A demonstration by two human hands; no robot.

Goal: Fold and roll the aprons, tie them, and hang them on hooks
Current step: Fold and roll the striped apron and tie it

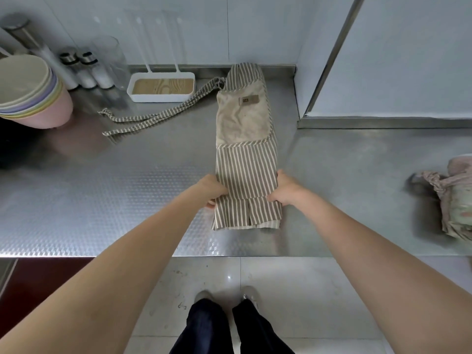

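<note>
Striped apron (246,159) lies folded into a long narrow strip on the steel counter (127,200), running from the back edge toward the front edge. Ruffled hem nearest the person. Left hand (213,191) and right hand (282,190) each pinch a side edge just above the hem, probably to start the roll from this end. Ties (153,116) trail left toward the white tray (161,98), kept free for tying later. Bundled pink apron (454,198) sits at the right edge.
</note>
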